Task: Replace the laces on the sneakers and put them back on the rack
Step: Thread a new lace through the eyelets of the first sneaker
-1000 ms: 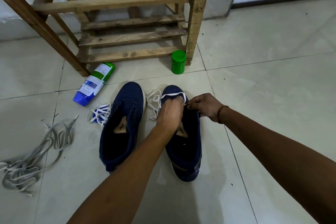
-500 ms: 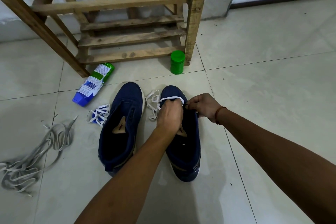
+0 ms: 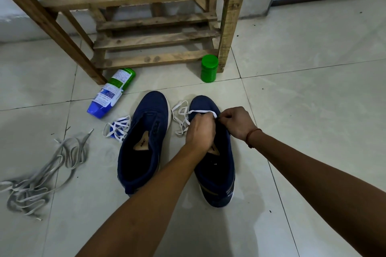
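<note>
Where the two hands meet, over the front eyelets of the right-hand sneaker (image 3: 217, 165), a white lace (image 3: 200, 112) runs across the shoe's vamp and into the grip of both hands. The left hand (image 3: 199, 131) rests on the tongue area with its fingers curled and closed on the lace; the right hand (image 3: 238, 123) sits just beside it at the shoe's outer edge, thumb and forefinger pinched on the same lace. Loose loops of that lace spill onto the floor between the two shoes. The left-hand sneaker (image 3: 144, 142), navy like its partner, stands alongside, unlaced, its eyelets bare. A second white lace (image 3: 118, 129) lies bundled against its outer side. Further left, a tangle of grey laces (image 3: 41, 177) sprawls over the tiled floor (image 3: 313, 110). A blue and green bottle (image 3: 110, 94) lies on its side beyond the shoes, near the foot of the wooden rack (image 3: 154, 39). A green jar (image 3: 209, 68) stands upright, touching or just beside the rack's right leg. Both sneakers remain on the floor, off the rack.
</note>
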